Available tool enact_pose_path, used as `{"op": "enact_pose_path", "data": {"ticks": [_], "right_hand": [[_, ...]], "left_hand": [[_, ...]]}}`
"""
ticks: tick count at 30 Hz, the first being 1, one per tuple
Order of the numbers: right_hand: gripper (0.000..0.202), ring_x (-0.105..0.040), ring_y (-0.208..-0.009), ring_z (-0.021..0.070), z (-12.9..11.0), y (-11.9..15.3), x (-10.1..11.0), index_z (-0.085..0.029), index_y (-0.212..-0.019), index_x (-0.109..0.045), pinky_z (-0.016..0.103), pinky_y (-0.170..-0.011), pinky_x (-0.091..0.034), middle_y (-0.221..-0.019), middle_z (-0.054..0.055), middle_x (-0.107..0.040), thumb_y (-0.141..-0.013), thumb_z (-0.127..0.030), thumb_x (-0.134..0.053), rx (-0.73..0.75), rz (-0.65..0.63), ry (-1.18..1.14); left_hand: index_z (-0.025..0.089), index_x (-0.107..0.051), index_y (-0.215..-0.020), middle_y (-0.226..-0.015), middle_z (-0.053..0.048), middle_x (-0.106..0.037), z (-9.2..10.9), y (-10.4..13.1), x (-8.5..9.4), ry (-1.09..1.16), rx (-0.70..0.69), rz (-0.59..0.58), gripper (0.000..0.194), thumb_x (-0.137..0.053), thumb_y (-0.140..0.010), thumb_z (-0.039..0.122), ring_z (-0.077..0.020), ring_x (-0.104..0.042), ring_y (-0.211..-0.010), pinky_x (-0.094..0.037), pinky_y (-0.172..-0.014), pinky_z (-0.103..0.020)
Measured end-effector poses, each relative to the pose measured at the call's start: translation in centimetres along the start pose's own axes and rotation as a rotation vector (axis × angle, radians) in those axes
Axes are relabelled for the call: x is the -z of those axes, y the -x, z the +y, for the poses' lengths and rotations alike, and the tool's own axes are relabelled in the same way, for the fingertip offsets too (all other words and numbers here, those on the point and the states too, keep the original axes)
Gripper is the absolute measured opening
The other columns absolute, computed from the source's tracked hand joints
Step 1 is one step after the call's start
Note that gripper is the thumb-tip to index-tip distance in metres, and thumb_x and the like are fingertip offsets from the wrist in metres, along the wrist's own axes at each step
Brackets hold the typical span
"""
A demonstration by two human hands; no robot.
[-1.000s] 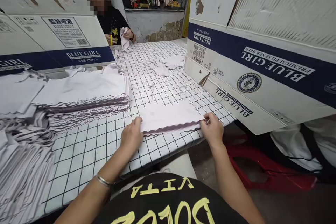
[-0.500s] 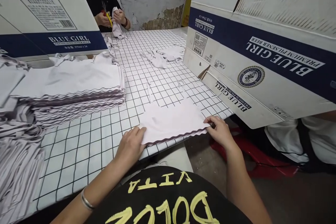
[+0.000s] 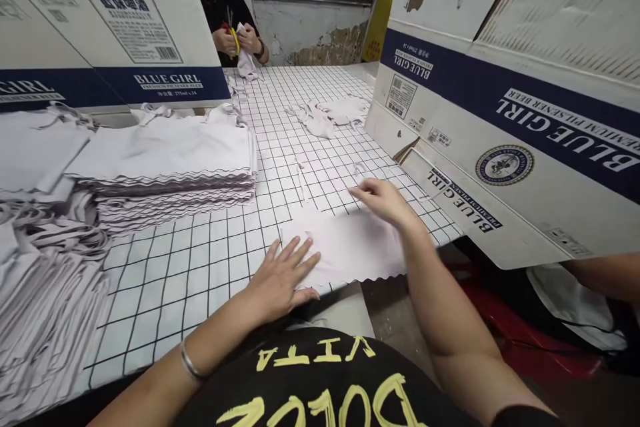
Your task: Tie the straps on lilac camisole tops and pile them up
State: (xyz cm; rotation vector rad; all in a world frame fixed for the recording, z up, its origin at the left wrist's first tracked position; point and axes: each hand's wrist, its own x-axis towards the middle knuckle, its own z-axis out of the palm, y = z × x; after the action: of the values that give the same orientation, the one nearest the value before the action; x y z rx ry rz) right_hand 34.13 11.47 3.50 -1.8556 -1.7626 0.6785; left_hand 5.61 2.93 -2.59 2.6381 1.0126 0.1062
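A pale camisole [image 3: 350, 250] with a wavy hem lies flat at the table's near edge, its hem toward me. Its thin left strap [image 3: 300, 177] stretches away across the grid cloth. My left hand [image 3: 285, 277] rests spread and flat on the camisole's left side. Over the upper right of the camisole, my right hand [image 3: 383, 203] has its fingers drawn together close to the other strap [image 3: 359, 168]. Whether that strap is between the fingertips is hidden.
Stacked pale garments [image 3: 175, 160] and a folded pile [image 3: 50, 307] fill the left. Cardboard beer cartons stand at left [image 3: 165, 33] and right [image 3: 450, 100]. Loose pale pieces [image 3: 325, 113] lie mid-table [image 3: 200, 240]. Across it, a person holds yellow-handled scissors [image 3: 233, 40] and cloth.
My right hand has left the hem's right corner and moved up and left toward the straps. My left hand has opened flat on the cloth. The view has shifted slightly left.
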Motion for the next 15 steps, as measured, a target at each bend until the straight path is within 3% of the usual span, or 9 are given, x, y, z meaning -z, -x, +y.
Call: {"op": "enact_pose_path", "data": {"ticks": [2, 4, 7, 11, 13, 15], "right_hand": [[0.027, -0.056, -0.075, 0.0162, -2.9, -5.3, -3.9, -0.020, -0.080, -0.063, 0.029, -0.068, -0.042, -0.084, 0.003, -0.064, -0.078, -0.047, -0.064, 0.036, -0.086, 0.008], [0.021, -0.056, -0.088, 0.0175, -4.7, -10.0, -7.2, -0.023, -0.099, -0.064, 0.030, -0.075, -0.043, -0.102, 0.005, -0.063, -0.081, -0.034, -0.063, 0.087, -0.110, 0.050], [0.030, -0.046, -0.113, 0.0233, -5.8, -15.0, -9.6, -0.029, -0.111, -0.065, 0.038, -0.093, -0.037, -0.131, 0.006, -0.051, -0.084, -0.018, -0.058, 0.277, -0.153, 0.263], [0.009, -0.036, -0.121, 0.0300, -7.3, -18.0, -8.9, -0.022, -0.080, -0.071, 0.047, -0.102, -0.025, -0.135, 0.006, -0.050, -0.078, -0.017, -0.064, 0.515, -0.286, 0.508], [0.002, -0.040, -0.117, 0.0308, -8.4, -18.3, -7.6, -0.019, -0.071, -0.067, 0.046, -0.100, -0.027, -0.120, 0.009, -0.059, -0.072, -0.017, -0.067, 0.497, -0.315, 0.488], [0.003, -0.049, -0.105, 0.0289, -9.5, -17.9, -5.8, -0.018, -0.074, -0.064, 0.042, -0.089, -0.036, -0.098, 0.010, -0.065, -0.071, -0.018, -0.065, 0.408, -0.342, 0.434]], "left_hand": [[0.033, -0.023, -0.150, -0.159, -0.005, -0.011, 0.0, -0.4, -0.5, 0.020, 0.019, -0.058, 0.071, -0.028, -0.089, 0.068, -0.0340, -0.009, -0.145, -0.004, -0.112, -0.060], [0.033, -0.019, -0.151, -0.159, -0.005, -0.007, 0.0, -0.6, -0.8, 0.039, 0.039, -0.079, 0.073, -0.027, -0.088, 0.070, -0.0342, -0.006, -0.146, -0.003, -0.112, -0.061], [0.034, -0.018, -0.151, -0.159, -0.004, -0.004, 0.0, -0.5, -0.8, 0.077, 0.040, -0.092, 0.073, -0.026, -0.088, 0.071, -0.0337, -0.004, -0.146, -0.002, -0.113, -0.062], [0.033, -0.020, -0.150, -0.159, -0.005, -0.003, -0.1, -0.3, 0.0, 0.167, 0.044, -0.116, 0.075, -0.030, -0.086, 0.072, -0.0339, -0.002, -0.146, -0.002, -0.113, -0.064], [0.032, -0.025, -0.149, -0.158, -0.006, -0.007, -0.2, -0.3, 0.7, 0.236, 0.056, -0.129, 0.074, -0.034, -0.086, 0.070, -0.0347, -0.004, -0.145, 0.000, -0.112, -0.065], [0.027, -0.037, -0.145, -0.157, -0.009, -0.017, 0.0, -0.6, 1.6, 0.322, 0.093, -0.114, 0.069, -0.040, -0.088, 0.065, -0.0369, -0.011, -0.144, 0.000, -0.111, -0.066]]}}
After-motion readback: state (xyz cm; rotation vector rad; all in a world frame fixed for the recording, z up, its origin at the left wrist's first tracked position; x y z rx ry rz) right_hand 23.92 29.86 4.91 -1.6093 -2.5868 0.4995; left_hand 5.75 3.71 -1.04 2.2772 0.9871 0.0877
